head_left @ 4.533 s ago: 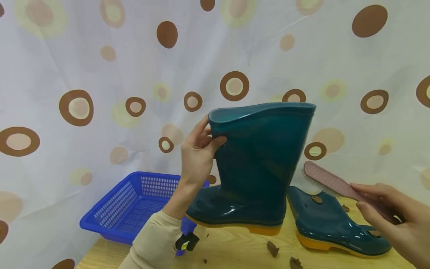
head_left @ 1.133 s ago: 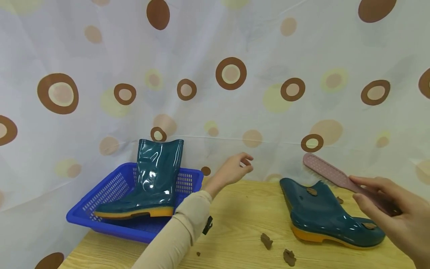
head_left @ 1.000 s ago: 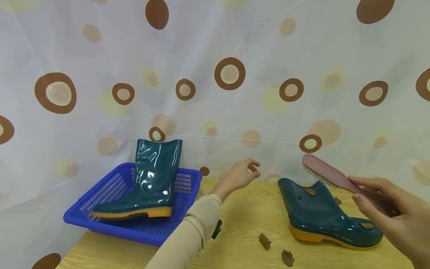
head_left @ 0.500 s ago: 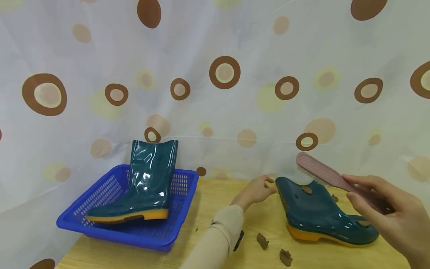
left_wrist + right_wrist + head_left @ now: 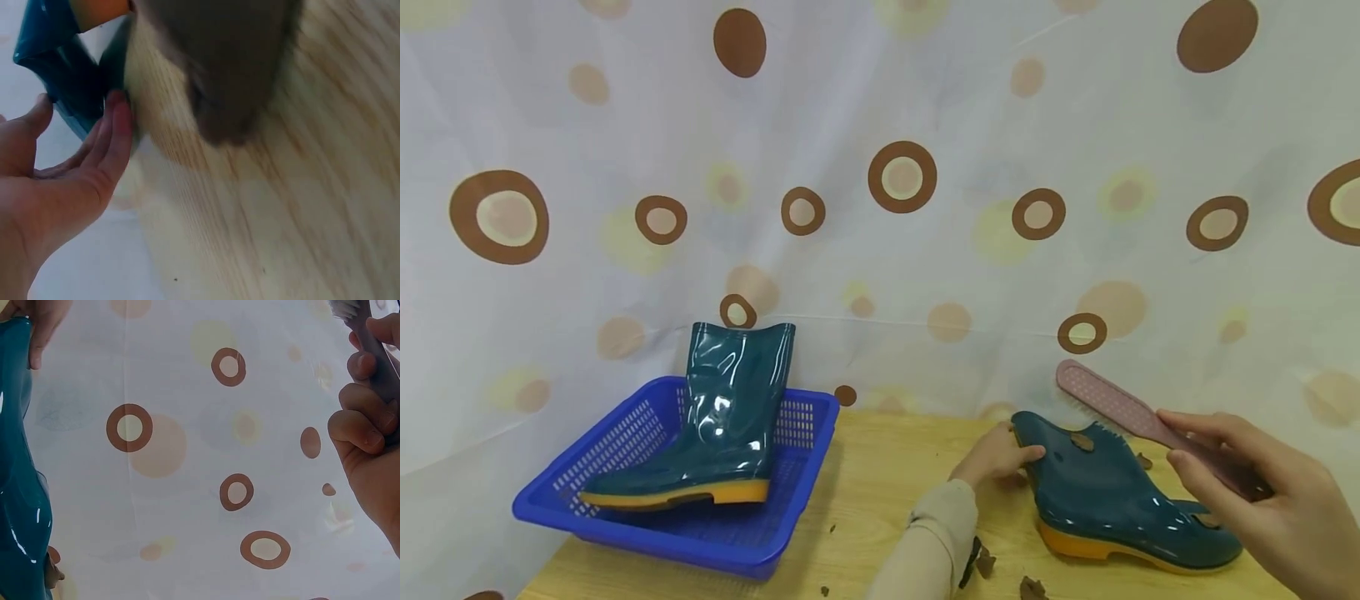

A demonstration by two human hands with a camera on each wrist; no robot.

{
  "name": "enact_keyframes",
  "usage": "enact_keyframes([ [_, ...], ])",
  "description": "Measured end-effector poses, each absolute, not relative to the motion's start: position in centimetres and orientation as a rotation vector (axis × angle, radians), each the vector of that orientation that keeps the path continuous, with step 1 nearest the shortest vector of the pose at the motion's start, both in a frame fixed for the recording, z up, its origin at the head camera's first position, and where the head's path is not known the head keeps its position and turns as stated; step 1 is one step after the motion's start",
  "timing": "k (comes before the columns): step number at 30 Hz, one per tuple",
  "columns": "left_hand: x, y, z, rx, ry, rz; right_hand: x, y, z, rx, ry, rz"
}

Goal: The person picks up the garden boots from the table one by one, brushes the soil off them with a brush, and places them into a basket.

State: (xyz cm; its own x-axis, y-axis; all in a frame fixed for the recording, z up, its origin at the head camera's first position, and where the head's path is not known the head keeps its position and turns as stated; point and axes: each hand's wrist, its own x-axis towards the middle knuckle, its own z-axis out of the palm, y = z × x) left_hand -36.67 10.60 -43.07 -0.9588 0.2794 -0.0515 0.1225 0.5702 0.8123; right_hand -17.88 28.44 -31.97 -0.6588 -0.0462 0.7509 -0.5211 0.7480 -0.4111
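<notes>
The upright boot, held up over the desk a few seconds back, has been set down in the blue basket at the left edge of the desk and let go; there it stands on its yellow sole, untouched. In the last second the left hand has been carried across from beside the basket to the second boot, which lies on its side near the right edge of the desk, its shaft mouth turned toward the middle. From this it may be judged that one boot is finished with and that the lying boot is now the one being taken up. The left hand is laid against the rim of that shaft: in the head view the thumb is seen resting on top of the rim, and in the left wrist view the fingertips are pressed to the teal edge while the fingers stay nearly straight, so a closed grasp has not yet been formed. The right hand is kept above the toe end of the lying boot, its fingers curled round the handle of a pink brush, whose head is held over the shaft. Brown clumps are seen on the lying boot, and more crumbs are scattered along the front edge of the desk
</notes>
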Motion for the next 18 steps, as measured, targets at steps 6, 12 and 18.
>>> enact_keyframes([
  [6,-36.4,11.5,-42.5,0.231,2.417,1.73,-18.0,28.1,-31.8,0.47,-2.167,0.827],
  [12,-36.3,12.0,-41.1,0.305,2.212,2.0,-18.0,28.0,-31.7,0.451,-2.153,0.846],
  [18,-35.2,11.8,-39.6,0.459,2.033,2.172,-18.1,28.0,-31.9,0.393,-2.188,0.83],
])
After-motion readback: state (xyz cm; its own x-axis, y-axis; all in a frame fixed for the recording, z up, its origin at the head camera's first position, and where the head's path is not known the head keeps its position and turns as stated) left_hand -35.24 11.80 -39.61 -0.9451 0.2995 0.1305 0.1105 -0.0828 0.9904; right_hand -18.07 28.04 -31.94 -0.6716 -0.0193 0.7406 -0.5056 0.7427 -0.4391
